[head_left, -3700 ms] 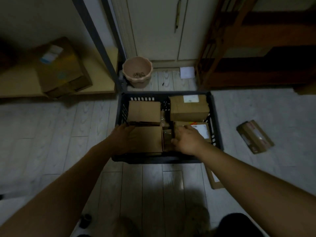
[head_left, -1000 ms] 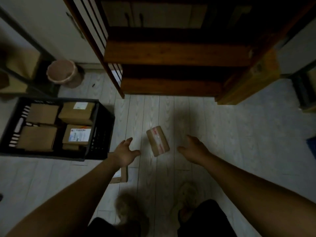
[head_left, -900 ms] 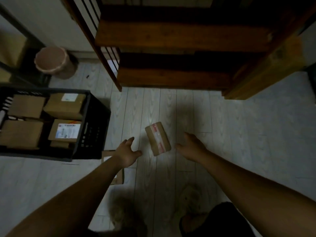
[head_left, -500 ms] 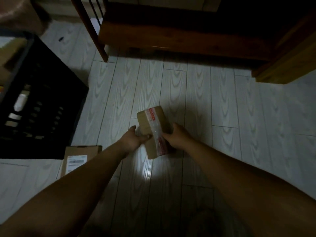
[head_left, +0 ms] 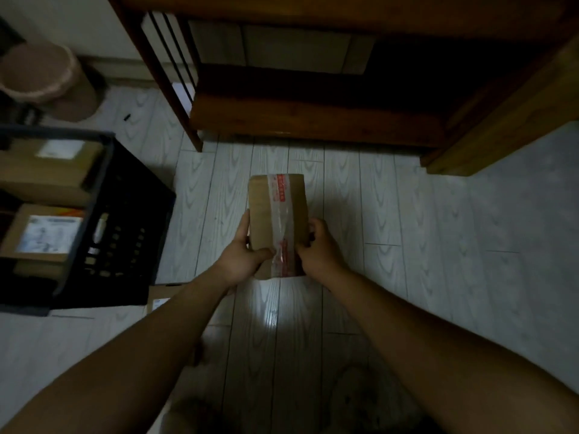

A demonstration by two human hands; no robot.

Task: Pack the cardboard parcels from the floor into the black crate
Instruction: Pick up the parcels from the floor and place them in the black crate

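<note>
Planks of pale wood-grain flooring [head_left: 407, 214] are seen across a dim room in the head view, with a bright patch of glare lying just below the hands. The far side is closed off by a dark wooden shelf unit [head_left: 313, 120], whose legs stand on the planks. A pinkish bin [head_left: 47, 79] is set against the wall at upper left.

A cardboard parcel [head_left: 275, 208], sealed lengthwise with clear tape printed in red, is held near the middle of the floor, well apart from the crate. It is gripped at its near end from both sides: the left hand [head_left: 241, 258] is curled round the left edge with the thumb laid on top, and the right hand [head_left: 319, 249] is curled round the right edge. Whether it touches the planks cannot be told.

The black crate [head_left: 125, 220] stands at left, cut off by the frame edge. Two labelled parcels [head_left: 47, 236] are seen inside it, blurred. A flat parcel [head_left: 159, 296] lies on the floor just beside the crate's near corner, partly hidden by the left forearm.
</note>
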